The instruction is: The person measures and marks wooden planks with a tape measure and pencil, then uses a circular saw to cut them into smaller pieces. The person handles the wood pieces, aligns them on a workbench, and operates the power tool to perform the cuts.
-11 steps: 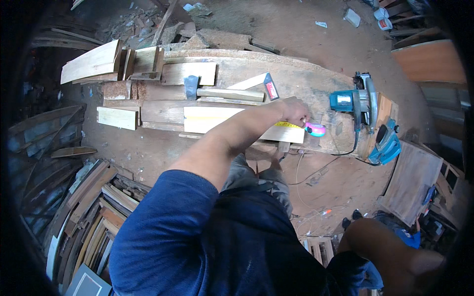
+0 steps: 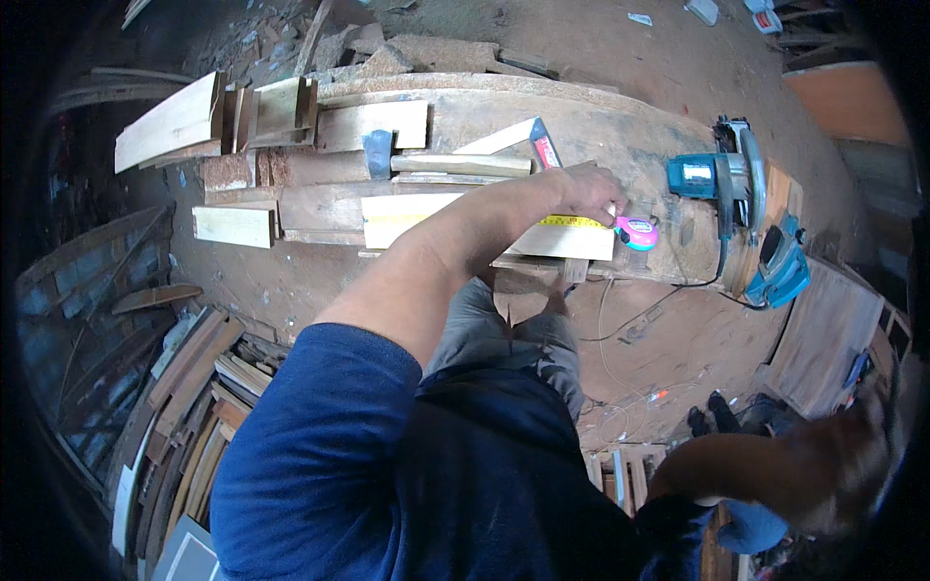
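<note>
My left hand (image 2: 589,190) reaches across to the right end of a pale board (image 2: 581,242) on the workbench. Its fingers are closed at a pink tape measure (image 2: 636,232), whose yellow blade (image 2: 567,222) lies drawn out along the board; the exact grip is partly hidden. My left forearm covers the board's middle. Far from the bench, my right hand (image 2: 865,441) is a dark smear at the lower right rim, and its fingers cannot be made out. Just beyond the board lie a hammer (image 2: 455,165) and a try square (image 2: 544,145).
A teal circular saw (image 2: 712,179) and another teal power tool (image 2: 778,271) sit at the bench's right end, with a cord trailing. Offcuts (image 2: 170,121) are at the left end. Stacked timber (image 2: 184,407) fills the lower left. A brown panel (image 2: 828,324) leans at right.
The view has shifted slightly, carrying the bench things a little right and up. My right arm has swung outward and up toward the right rim. My left hand stays at the tape measure.
</note>
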Tool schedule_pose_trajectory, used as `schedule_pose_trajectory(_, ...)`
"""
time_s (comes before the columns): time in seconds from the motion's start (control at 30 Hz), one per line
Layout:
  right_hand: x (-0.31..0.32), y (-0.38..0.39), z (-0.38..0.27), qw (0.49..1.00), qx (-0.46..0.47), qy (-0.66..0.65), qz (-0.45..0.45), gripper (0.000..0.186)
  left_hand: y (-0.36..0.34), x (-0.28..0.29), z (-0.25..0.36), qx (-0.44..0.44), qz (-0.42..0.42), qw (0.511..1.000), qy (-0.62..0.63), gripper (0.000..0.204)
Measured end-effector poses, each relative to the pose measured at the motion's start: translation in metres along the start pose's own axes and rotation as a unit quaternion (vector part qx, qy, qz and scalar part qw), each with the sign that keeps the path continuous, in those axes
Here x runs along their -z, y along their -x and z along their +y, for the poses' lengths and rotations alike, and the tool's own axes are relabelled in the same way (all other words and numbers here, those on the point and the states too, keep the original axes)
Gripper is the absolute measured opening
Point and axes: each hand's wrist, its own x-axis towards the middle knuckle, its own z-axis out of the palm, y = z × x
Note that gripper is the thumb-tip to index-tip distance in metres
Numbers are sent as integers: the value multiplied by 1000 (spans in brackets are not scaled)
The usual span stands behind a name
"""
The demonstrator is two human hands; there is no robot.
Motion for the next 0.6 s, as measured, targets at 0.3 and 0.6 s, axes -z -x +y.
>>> schedule_pose_trajectory(0.3, -109, 294, -91, 606, -679, -322, -260, 19, 6, 3, 1, 14, 3, 999, 51, 37)
schedule_pose_trajectory(0.6, -148, 369, -74, 677, -583, -317, -319, 23, 4, -4, -5, -5, 41, 998, 41, 38)
